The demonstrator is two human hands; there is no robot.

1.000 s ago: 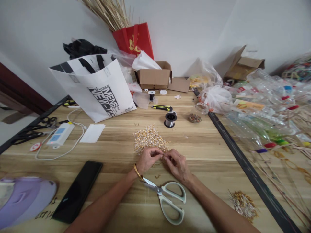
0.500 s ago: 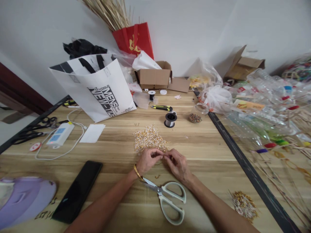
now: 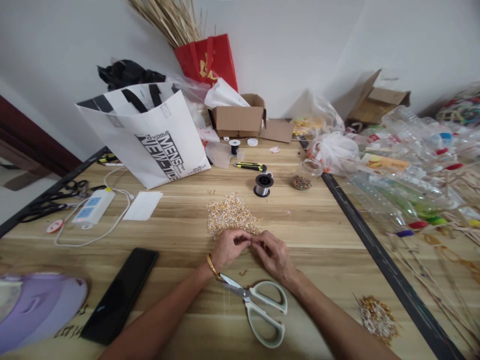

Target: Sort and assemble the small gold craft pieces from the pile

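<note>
where white walls back a cluttered wooden table (image 3: 180, 235), left hand (image 3: 229, 248) and right hand (image 3: 273, 254) pinch small gold beadwork (image 3: 230, 215).

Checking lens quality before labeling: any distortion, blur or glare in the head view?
Head view: strong wide-angle bowing, the table edges curve; lighting soft and even, shadows faint; no harsh glare; centre sharp around left hand, right hand and scissors; the small piece pinched between them is unresolvable.

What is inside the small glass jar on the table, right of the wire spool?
The glass jar holds a shallow layer of small brownish, mixed-colour bits at its bottom; the rest looks empty. What the bits are is too small to tell. It stands beside the wire spool, beyond both hands.
</note>
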